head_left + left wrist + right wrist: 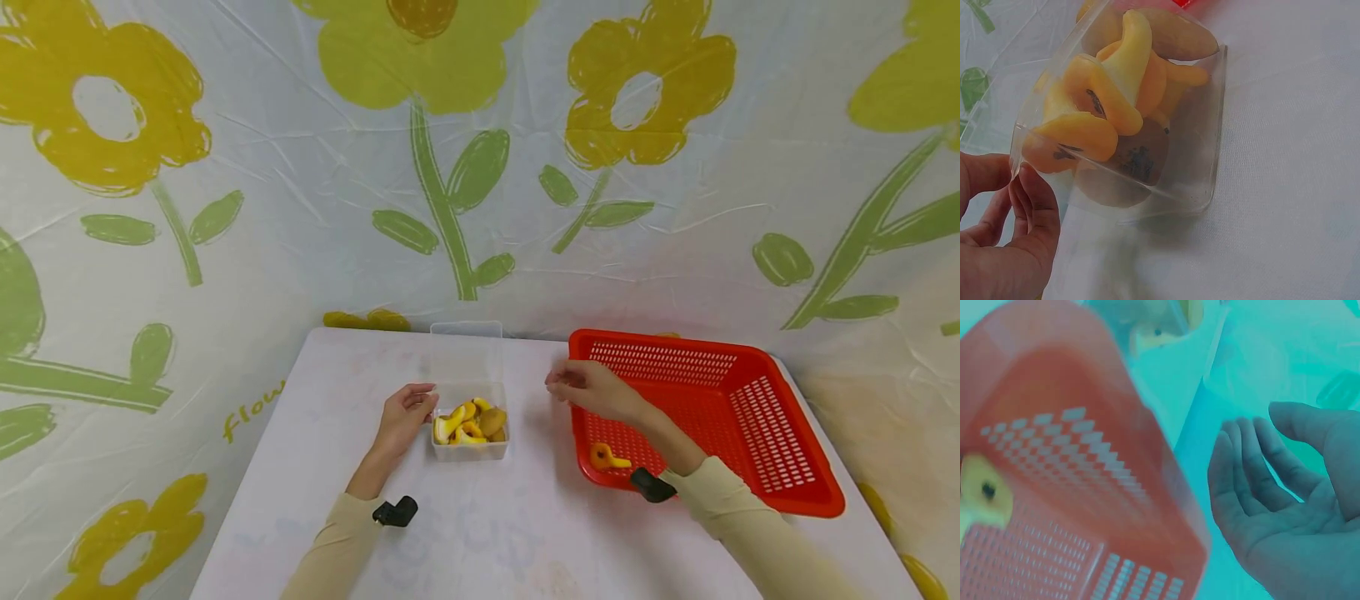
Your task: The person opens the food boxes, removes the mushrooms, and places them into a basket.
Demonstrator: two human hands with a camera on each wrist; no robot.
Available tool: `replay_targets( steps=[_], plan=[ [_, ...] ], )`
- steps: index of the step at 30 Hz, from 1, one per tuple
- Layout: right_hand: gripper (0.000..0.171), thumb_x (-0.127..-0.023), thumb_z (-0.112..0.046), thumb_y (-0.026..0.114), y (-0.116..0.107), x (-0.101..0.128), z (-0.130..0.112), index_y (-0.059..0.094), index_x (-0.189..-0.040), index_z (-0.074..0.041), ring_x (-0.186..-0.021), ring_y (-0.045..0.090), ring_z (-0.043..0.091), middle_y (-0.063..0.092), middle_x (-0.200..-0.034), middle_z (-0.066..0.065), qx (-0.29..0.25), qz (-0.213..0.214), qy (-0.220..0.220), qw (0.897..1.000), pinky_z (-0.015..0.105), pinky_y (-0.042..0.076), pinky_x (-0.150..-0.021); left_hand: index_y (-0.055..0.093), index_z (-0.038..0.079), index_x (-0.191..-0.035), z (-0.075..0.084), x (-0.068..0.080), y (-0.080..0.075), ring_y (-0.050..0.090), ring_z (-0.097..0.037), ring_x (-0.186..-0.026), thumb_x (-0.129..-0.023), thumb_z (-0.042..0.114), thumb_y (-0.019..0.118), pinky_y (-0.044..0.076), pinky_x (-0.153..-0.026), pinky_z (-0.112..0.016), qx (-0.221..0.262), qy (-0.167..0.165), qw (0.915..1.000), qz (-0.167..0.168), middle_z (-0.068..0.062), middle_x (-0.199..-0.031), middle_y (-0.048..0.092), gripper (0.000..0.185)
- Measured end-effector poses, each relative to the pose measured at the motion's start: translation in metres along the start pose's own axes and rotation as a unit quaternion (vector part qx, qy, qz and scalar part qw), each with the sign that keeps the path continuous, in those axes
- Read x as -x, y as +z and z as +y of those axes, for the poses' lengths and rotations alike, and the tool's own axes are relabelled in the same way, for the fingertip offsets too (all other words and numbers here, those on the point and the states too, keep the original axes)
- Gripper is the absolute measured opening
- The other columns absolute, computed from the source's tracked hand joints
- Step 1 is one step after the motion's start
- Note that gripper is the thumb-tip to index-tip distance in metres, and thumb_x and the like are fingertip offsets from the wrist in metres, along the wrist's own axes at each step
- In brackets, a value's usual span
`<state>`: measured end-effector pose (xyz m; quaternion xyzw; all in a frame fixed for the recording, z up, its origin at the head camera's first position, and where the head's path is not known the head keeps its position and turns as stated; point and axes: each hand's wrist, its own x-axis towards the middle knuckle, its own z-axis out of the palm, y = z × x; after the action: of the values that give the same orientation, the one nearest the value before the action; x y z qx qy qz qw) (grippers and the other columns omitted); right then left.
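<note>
My left hand (403, 419) pinches the left rim of a clear plastic box (468, 452), thumb and fingers meeting at its edge in the left wrist view. Inside the box lies a pile of yellow, curved-neck pieces (1127, 69) that look like small gourds, with tan rounded ones (1184, 39) among them; some bear dark marks. The box's transparent lid (467, 354) stands raised at the back. Over the left edge of a red basket (675, 340) hovers my right hand (596, 392), its fingers loosely bent and holding nothing. One yellow piece (602, 457) lies in the basket's near left corner.
The basket has slotted, upright walls (772, 433) and takes up the right side of the white table (525, 533). Behind the table hangs a flower-printed cloth (300, 167). A black wrist camera (396, 512) sits on the left sleeve.
</note>
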<state>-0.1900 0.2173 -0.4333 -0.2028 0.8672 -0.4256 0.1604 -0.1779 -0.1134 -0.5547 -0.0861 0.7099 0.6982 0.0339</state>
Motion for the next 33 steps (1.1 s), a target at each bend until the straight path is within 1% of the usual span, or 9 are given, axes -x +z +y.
replay_targets(
  steps=[2,5,10,13,15,21,25,28,33],
  plan=[
    [0.022,-0.100,-0.017,0.068,0.006,-0.005,-0.003,0.067,-0.116,-0.002,-0.098,0.065,0.026,0.069,-0.109,0.010,-0.004,0.010,-0.003,1.000,0.039,0.060,-0.085,0.064,-0.003,-0.128,0.001,0.000,-0.001,0.059,-0.021,-0.081,-0.099,0.011,0.070,0.054,-0.069,-0.018,0.001,-0.001,1.0000,0.002,-0.025,-0.113,0.068,0.034],
    [0.022,-0.100,-0.016,0.067,0.016,-0.014,-0.004,0.068,-0.116,-0.002,-0.101,0.065,0.028,0.069,-0.114,0.015,-0.012,0.022,-0.008,1.000,0.038,0.059,-0.085,0.063,-0.005,-0.130,0.006,0.004,0.000,0.060,-0.028,-0.084,-0.099,0.010,0.069,0.054,-0.070,-0.019,0.000,-0.008,1.0000,0.000,-0.025,-0.112,0.068,0.034],
    [0.021,-0.101,-0.014,0.066,0.034,-0.025,-0.006,0.067,-0.117,0.000,-0.101,0.067,0.028,0.071,-0.112,0.014,-0.020,0.034,-0.023,0.999,0.037,0.059,-0.087,0.060,-0.010,-0.131,0.027,0.018,0.002,0.059,-0.028,-0.084,-0.100,0.005,0.066,0.054,-0.070,-0.019,-0.002,-0.012,0.9999,-0.006,-0.033,-0.116,0.064,0.035],
    [0.020,-0.101,-0.013,0.065,0.043,-0.031,-0.010,0.067,-0.116,0.001,-0.101,0.067,0.029,0.071,-0.110,0.013,-0.030,0.032,-0.039,0.998,0.036,0.059,-0.088,0.059,-0.011,-0.131,0.034,0.022,0.002,0.059,-0.030,-0.086,-0.100,0.004,0.065,0.054,-0.071,-0.019,-0.001,-0.012,0.9999,-0.012,-0.035,-0.117,0.063,0.035],
    [0.021,-0.101,-0.012,0.065,0.049,-0.035,-0.013,0.066,-0.117,0.001,-0.102,0.067,0.030,0.071,-0.109,0.014,-0.038,0.028,-0.046,0.998,0.036,0.058,-0.090,0.058,-0.012,-0.132,0.036,0.023,0.001,0.059,-0.030,-0.087,-0.100,0.005,0.065,0.054,-0.072,-0.019,0.001,-0.012,0.9998,-0.016,-0.035,-0.117,0.062,0.036],
    [0.019,-0.100,-0.013,0.066,0.067,-0.046,-0.022,0.067,-0.116,-0.001,-0.102,0.066,0.027,0.070,-0.108,0.010,-0.037,0.011,-0.046,0.998,0.037,0.057,-0.093,0.058,-0.011,-0.131,0.038,0.024,0.001,0.059,-0.022,-0.083,-0.100,0.005,0.065,0.055,-0.073,-0.020,0.004,-0.010,0.9998,-0.019,-0.032,-0.116,0.064,0.036],
    [0.019,-0.099,-0.011,0.067,0.081,-0.050,-0.027,0.067,-0.115,0.000,-0.102,0.064,0.026,0.069,-0.109,0.011,-0.031,-0.007,-0.056,0.998,0.041,0.056,-0.096,0.059,-0.011,-0.131,0.039,0.025,0.002,0.060,-0.036,-0.092,-0.100,0.005,0.065,0.055,-0.073,-0.020,-0.001,-0.013,0.9998,-0.014,-0.030,-0.117,0.066,0.035],
    [0.019,-0.097,-0.009,0.069,0.092,-0.054,-0.029,0.068,-0.114,0.000,-0.101,0.064,0.025,0.070,-0.110,0.013,-0.024,-0.018,-0.068,0.997,0.044,0.055,-0.097,0.059,-0.010,-0.131,0.040,0.025,0.003,0.057,-0.047,-0.101,-0.101,0.005,0.065,0.055,-0.074,-0.019,-0.003,-0.017,0.9998,-0.011,-0.028,-0.116,0.066,0.035],
    [0.020,-0.094,-0.005,0.072,0.108,-0.060,-0.028,0.068,-0.113,0.001,-0.104,0.065,0.034,0.069,-0.113,0.020,-0.022,-0.041,-0.091,0.995,0.051,0.054,-0.098,0.060,-0.011,-0.130,0.037,0.022,0.003,0.057,-0.048,-0.100,-0.100,0.004,0.065,0.055,-0.074,-0.020,0.005,-0.014,0.9998,-0.010,-0.026,-0.113,0.066,0.034]
  ],
)
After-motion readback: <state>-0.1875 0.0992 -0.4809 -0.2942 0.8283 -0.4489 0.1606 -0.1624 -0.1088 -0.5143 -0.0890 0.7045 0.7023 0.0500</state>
